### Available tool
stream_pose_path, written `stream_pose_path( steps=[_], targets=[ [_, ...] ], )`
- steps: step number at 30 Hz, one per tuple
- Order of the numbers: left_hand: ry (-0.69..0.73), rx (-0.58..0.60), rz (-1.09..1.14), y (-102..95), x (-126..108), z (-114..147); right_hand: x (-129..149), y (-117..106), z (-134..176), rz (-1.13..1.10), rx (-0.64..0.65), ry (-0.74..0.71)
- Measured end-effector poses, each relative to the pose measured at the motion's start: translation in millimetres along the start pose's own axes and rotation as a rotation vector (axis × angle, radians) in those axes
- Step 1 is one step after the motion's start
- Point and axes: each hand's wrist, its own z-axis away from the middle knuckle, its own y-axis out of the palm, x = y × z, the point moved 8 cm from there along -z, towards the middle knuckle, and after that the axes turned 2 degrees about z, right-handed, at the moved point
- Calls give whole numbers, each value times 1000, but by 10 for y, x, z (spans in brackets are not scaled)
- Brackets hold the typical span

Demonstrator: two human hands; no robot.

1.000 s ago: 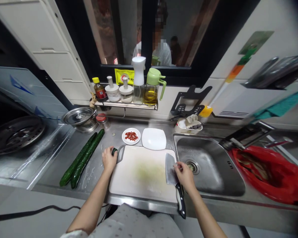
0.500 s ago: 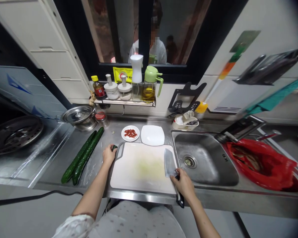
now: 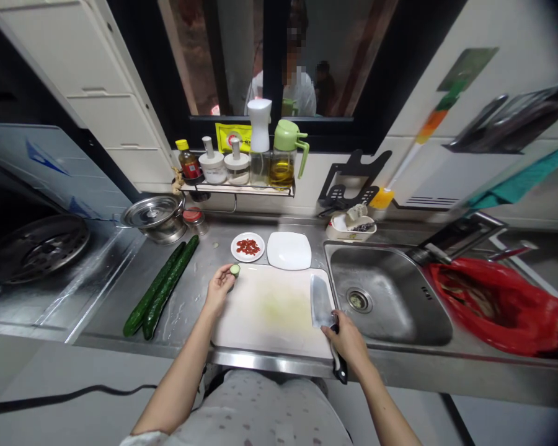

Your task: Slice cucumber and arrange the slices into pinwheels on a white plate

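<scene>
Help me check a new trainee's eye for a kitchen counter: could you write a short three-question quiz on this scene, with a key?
1. Count: how many long cucumbers lie on the counter to the left of the cutting board?
2. True or false: the left hand is at the handle of the knife.
3. Fill in: the round plate of red pieces stands to the ____ of the squarish white plate.

Key
1. Two.
2. False: the right hand is there; the left one holds a small cucumber piece, its pale cut face showing.
3. Left.
</scene>
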Motion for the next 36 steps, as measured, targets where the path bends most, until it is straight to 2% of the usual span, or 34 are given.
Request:
stream_pose_path(
  steps=[3,5,8,17,22,29,36],
  targets=[
    [-41,94,21,146,-4,87,-13,31,-17,10,-10,13],
    [-74,168,29,242,59,148,-11,44,-24,7,-20,17],
    [-91,216,-7,328,192,260,-5,37,-15,-13,-30,34],
    [-24,336,-478,530,392,591,-22,-25,52,-80,-10,85],
    [127,328,-671,599,339,648,29,-35,75,-147,-25,78],
    [342,233,-767,588,258,740,182,-56,132,-200,-38,47],
    [510,183,-743,606,237,809,323,-47,139,-103,1,44]
  ],
)
